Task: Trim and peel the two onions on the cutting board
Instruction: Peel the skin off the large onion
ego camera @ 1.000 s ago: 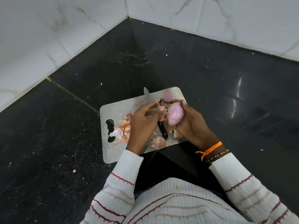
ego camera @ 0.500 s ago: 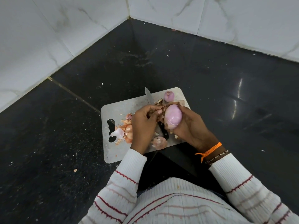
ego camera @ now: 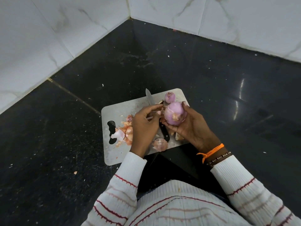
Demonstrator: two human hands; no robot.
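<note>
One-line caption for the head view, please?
Right hand holds peeled onion; left hand picks skin above cutting board.

Peeled onion (ego camera: 174, 113) aloft; second onion (ego camera: 169, 97) on cutting board (ego camera: 118, 110)

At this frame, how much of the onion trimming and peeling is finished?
Mostly done. One peeled onion sits at the board's far corner, skins are piled by the handle hole, and the knife lies set down. In hand: the right hand holds the second onion, nearly bare, while the left hand pinches skin beside it. Left: the scrap on its near end.
</note>
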